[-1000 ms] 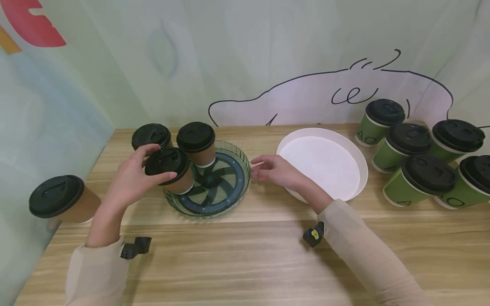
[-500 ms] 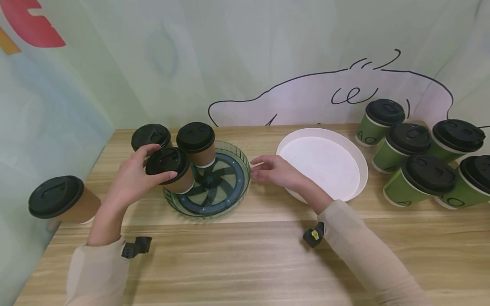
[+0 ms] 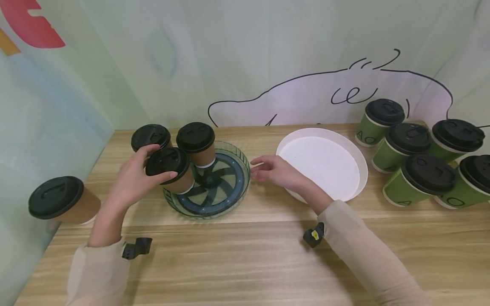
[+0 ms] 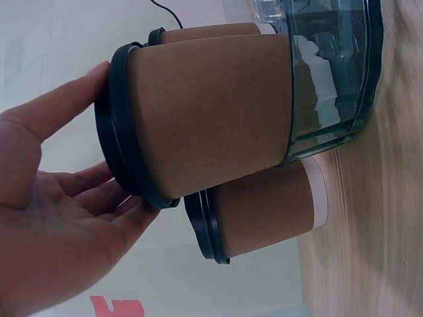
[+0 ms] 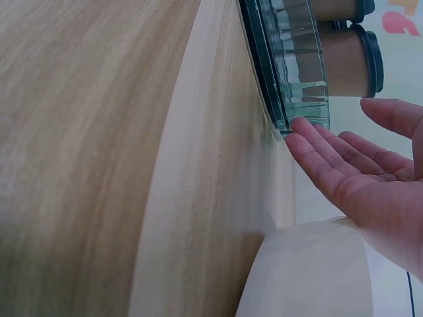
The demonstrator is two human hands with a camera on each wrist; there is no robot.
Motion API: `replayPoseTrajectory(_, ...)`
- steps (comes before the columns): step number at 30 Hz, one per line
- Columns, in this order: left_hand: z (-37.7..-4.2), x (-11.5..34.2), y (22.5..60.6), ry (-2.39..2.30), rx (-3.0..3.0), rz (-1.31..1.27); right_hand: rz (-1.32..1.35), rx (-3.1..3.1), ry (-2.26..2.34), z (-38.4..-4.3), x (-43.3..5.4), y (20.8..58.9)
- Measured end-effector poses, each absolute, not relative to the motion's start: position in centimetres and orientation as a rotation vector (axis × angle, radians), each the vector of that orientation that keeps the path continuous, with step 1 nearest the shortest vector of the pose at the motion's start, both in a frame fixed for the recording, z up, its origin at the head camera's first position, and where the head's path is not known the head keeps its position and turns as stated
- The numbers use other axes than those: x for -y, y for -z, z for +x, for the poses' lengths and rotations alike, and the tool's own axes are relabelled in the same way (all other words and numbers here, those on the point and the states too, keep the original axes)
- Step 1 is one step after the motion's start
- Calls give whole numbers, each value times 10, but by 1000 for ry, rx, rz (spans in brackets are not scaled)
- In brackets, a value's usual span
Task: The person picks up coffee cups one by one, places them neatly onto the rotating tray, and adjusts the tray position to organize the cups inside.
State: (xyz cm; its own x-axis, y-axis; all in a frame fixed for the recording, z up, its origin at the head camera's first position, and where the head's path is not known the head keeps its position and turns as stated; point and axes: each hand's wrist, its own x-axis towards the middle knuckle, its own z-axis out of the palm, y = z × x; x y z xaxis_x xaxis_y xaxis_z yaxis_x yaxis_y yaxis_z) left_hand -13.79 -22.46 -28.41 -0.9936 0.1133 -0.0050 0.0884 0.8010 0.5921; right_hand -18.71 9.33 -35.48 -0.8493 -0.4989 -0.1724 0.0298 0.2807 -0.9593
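Observation:
My left hand [image 3: 132,176] grips a brown paper coffee cup [image 4: 211,112] by its black lid [image 3: 167,163], thumb on one side and fingers on the other. This cup is upright at the left side of a round, clear green tray [image 3: 245,187] with a dark wheel-like base. Whether its bottom rests on the tray floor I cannot tell. Another brown cup [image 3: 203,155] stands in the tray just behind it. My right hand [image 3: 277,172] has its fingers extended at the tray's right rim; in the right wrist view the fingertips [image 5: 301,125] touch the wall.
One brown cup [image 3: 151,136] is behind my left hand, partly hidden. A further brown cup [image 3: 78,206] stands left of the left forearm. The round white tray [image 3: 360,178] lies right of the right hand. Several green lidded cups [image 3: 398,187] stand at the table's right.

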Motion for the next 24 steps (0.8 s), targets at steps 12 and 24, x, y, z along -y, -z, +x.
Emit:
replayPoseTrajectory(12,-137,224,284,-954,-2953,174,-419,-2106,1607,-187,-93,357)
replayPoseTrajectory(24,-134,225,280,-1018,-2917,156,-438,-2094,1619,-187,-93,355)
